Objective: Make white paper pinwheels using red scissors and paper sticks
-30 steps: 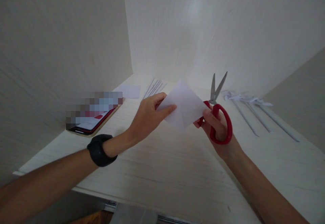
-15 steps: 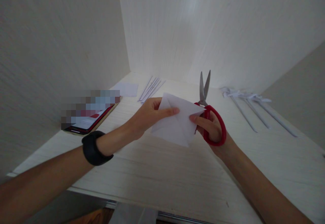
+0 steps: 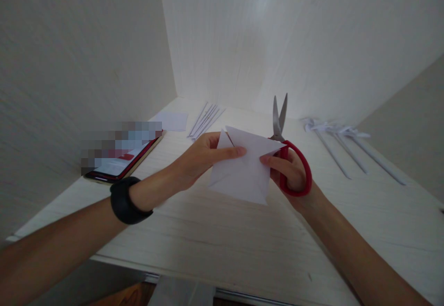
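My left hand [image 3: 199,158] pinches the left corner of a folded white paper [image 3: 244,172] held above the pale wooden table [image 3: 222,232]. My right hand [image 3: 291,176] has its fingers through the red handles of a pair of scissors [image 3: 289,158], whose blades point up and stand slightly apart, and its fingertips also touch the paper's right edge. A black band sits on my left wrist [image 3: 125,200].
A phone with a red case [image 3: 121,160] lies at the left. A small white paper sheet [image 3: 171,121] and several thin paper strips [image 3: 206,120] lie near the back corner. Several rolled white paper sticks [image 3: 347,151] lie at the right. Walls close in on three sides.
The paper has turned and dropped lower between my hands. The scissors swung from tilting right to pointing nearly straight up, and their blades came closer together.
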Available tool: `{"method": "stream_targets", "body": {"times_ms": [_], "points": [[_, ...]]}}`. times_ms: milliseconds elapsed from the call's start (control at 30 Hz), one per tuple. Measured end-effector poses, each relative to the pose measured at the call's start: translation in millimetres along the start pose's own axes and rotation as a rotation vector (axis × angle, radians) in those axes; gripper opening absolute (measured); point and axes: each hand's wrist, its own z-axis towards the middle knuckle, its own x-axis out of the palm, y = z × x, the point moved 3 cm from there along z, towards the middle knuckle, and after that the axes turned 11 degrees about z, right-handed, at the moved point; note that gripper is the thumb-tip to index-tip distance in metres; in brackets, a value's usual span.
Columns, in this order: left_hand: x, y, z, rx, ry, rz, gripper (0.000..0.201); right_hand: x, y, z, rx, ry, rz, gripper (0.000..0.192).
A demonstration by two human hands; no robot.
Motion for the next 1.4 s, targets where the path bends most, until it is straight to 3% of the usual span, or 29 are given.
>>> {"method": "stream_targets", "body": {"times_ms": [833, 1133, 1267, 1400], "points": [[-5.1, 6, 5, 0.13, 0.129, 0.119, 0.033, 4, 5, -2, 0.037, 0.017, 0.103, 0.024], [-4.0, 5, 4, 0.102, 0.131, 0.109, 0.03, 1, 3, 0, -0.007, 0.031, 0.066, 0.019], [-7.3, 8, 7, 0.076, 0.033, 0.104, 0.028, 0, 3, 1, -0.11, -0.054, 0.04, 0.015], [-16.4, 5, 9, 0.145, -0.23, 0.056, 0.032, 2, 10, -1, -0.232, -0.061, 0.058, 0.029]]}}
